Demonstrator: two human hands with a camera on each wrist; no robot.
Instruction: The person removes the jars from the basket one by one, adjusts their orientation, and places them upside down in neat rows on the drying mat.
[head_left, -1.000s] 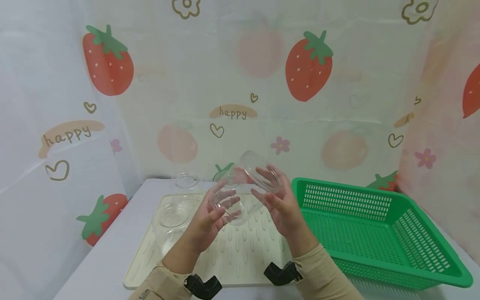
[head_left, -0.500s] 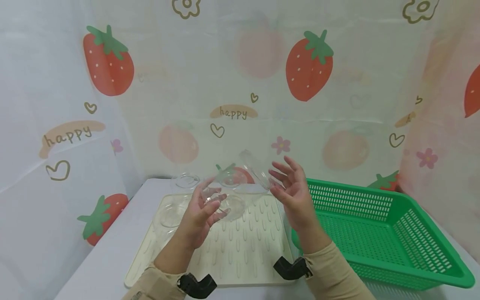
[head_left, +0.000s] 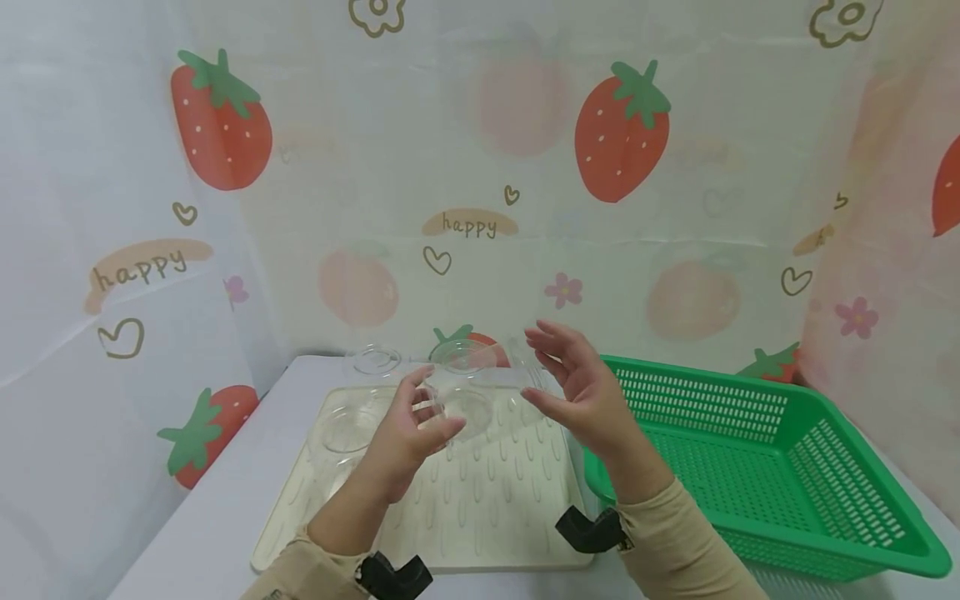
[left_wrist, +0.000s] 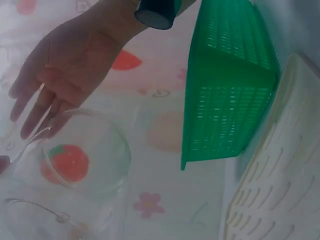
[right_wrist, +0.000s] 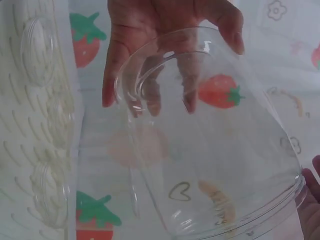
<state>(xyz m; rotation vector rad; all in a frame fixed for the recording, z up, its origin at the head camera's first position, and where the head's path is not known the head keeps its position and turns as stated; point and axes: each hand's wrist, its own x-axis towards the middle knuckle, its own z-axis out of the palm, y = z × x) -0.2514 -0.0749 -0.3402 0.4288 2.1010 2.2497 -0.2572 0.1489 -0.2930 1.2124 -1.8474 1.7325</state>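
A clear, wide-mouthed plastic cup (right_wrist: pixel 220 150) is held in the air, lying roughly sideways between the hands. My left hand (head_left: pixel 405 437) grips its narrower end; in the right wrist view its fingers show through the clear wall. My right hand (head_left: pixel 585 400) is beside the wide rim with fingers loosely extended. In the left wrist view it shows behind the cup, palm in sight; whether it touches the rim I cannot tell. Below and behind, on a cream ridged mat (head_left: pixel 487 517), stand other clear cups, one at the left (head_left: pixel 348 429) and another at the back (head_left: pixel 375 360).
To the right of the mat is a green perforated basket (head_left: pixel 697 450), close to my right forearm. A white table (head_left: pixel 187 542) lies under everything. Behind hangs a pale curtain (head_left: pixel 480 283) printed with strawberries.
My right hand has let go of the cup's rim and shifted right, its fingers straightening. The cup has swung from a steep slant to nearly level. My left hand moved slightly left.
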